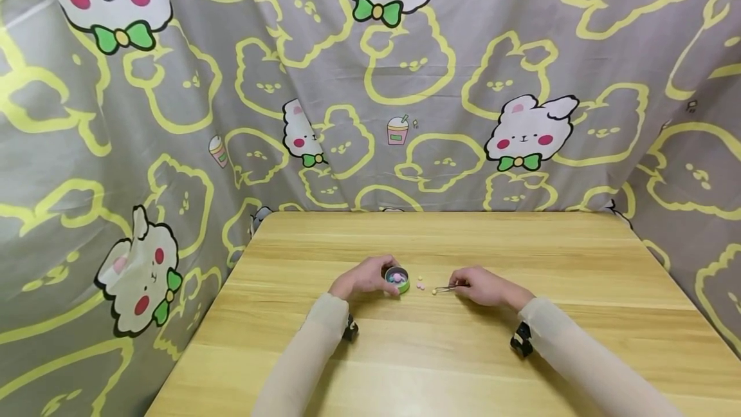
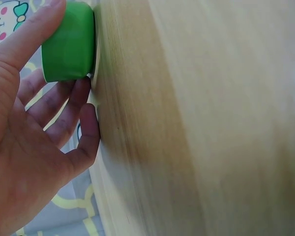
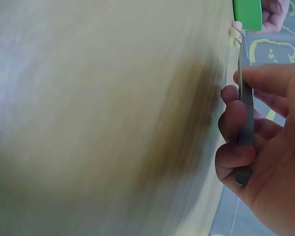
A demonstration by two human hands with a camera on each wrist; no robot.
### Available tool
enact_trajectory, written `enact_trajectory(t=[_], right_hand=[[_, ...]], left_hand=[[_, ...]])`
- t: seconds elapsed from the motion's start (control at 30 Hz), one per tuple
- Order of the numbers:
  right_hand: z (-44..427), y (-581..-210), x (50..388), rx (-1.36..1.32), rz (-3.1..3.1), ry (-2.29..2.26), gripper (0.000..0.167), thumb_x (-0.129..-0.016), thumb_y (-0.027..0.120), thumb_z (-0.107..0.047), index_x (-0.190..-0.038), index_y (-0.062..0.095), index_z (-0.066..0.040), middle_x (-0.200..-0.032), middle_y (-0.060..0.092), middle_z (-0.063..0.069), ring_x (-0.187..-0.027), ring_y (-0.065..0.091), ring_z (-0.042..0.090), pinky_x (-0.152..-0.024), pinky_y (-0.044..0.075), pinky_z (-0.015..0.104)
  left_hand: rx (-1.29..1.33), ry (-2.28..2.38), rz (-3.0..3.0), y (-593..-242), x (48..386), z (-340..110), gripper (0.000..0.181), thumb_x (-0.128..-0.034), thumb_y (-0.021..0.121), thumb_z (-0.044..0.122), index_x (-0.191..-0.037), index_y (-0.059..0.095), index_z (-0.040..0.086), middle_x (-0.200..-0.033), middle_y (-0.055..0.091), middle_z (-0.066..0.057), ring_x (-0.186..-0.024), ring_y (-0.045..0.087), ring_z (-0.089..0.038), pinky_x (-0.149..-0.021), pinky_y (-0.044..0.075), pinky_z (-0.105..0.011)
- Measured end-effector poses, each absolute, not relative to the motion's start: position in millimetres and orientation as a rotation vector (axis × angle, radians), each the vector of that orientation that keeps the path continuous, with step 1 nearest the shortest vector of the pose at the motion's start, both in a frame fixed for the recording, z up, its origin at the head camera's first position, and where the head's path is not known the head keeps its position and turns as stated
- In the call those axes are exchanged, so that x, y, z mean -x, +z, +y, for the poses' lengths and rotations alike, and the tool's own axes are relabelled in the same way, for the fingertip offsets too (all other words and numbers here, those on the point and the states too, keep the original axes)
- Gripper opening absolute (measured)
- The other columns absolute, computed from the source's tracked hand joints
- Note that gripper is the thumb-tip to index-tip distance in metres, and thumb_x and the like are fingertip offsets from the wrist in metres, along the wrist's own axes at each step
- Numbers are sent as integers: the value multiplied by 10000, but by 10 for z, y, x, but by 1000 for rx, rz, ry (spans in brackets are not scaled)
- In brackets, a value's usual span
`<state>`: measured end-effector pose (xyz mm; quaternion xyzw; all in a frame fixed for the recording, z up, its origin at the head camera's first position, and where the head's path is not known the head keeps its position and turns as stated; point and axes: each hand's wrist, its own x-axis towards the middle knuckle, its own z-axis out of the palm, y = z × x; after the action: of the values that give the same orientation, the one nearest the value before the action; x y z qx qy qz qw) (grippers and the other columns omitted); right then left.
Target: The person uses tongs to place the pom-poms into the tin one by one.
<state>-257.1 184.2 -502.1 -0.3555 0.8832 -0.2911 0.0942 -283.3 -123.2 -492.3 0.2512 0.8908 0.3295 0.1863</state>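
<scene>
A small round green container (image 1: 403,287) with pink and blue pieces inside stands on the table. My left hand (image 1: 370,275) holds it, thumb and fingers around its side; the left wrist view shows the thumb across the green wall (image 2: 69,44). In my right hand (image 1: 485,286) are metal tweezers (image 3: 247,113), pinched between thumb and fingers. Their tips are at a small yellow piece (image 1: 434,291); whether they grip it I cannot tell. Between container and tweezers lie another yellow piece (image 1: 420,278) and small pink pieces (image 1: 420,286).
The wooden table (image 1: 417,352) extends around both hands. A grey curtain (image 1: 347,172) with yellow outlines and white cartoon animals hangs behind the table and along its sides. A black wrist device (image 1: 521,340) sits on the right wrist, another (image 1: 350,328) on the left.
</scene>
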Motion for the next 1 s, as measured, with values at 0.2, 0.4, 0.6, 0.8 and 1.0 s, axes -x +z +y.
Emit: enact_trajectory(t=[0.2, 0.4, 0.6, 0.8, 1.0], right_hand=[[1859, -5038, 2588, 1078, 2627, -862, 89, -912, 599, -76, -947, 645, -143, -865, 612, -64, -780, 532, 82, -697, 447, 314], [1885, -5051, 2600, 1086, 2619, -866, 100, -931, 582, -84, -964, 651, -147, -879, 614, -69, -795, 540, 88, -711, 450, 323], [1912, -5039, 2582, 1118, 2626, -909, 115, -934, 567, -70, -967, 658, -133, -879, 627, -59, -804, 554, 81, -723, 459, 320], [1928, -4994, 2589, 1110, 2641, -945, 127, -943, 549, -65, -989, 653, -123, -906, 640, -19, -832, 571, 107, -737, 468, 337], [1924, -4940, 2578, 1065, 2647, -980, 136, -955, 532, -71, -1003, 647, -127, -911, 630, -3, -823, 552, 123, -721, 449, 334]], left_hand=[[-696, 930, 2513, -4914, 2831, -1234, 462, -730, 831, 270, -1107, 579, 176, -1018, 608, 65, -929, 559, -93, -844, 436, -270], [-694, 937, 2504, -4916, 2827, -1230, 459, -737, 826, 262, -1111, 577, 168, -1021, 607, 64, -937, 559, -102, -845, 436, -272], [-695, 940, 2505, -4906, 2823, -1230, 460, -731, 830, 264, -1104, 577, 170, -1023, 609, 59, -943, 560, -108, -852, 435, -277], [-694, 942, 2510, -4906, 2827, -1235, 455, -729, 831, 259, -1097, 579, 172, -1017, 609, 60, -947, 562, -116, -856, 433, -278], [-699, 935, 2505, -4926, 2823, -1236, 455, -731, 829, 271, -1099, 576, 179, -1013, 605, 67, -935, 560, -102, -847, 437, -271]])
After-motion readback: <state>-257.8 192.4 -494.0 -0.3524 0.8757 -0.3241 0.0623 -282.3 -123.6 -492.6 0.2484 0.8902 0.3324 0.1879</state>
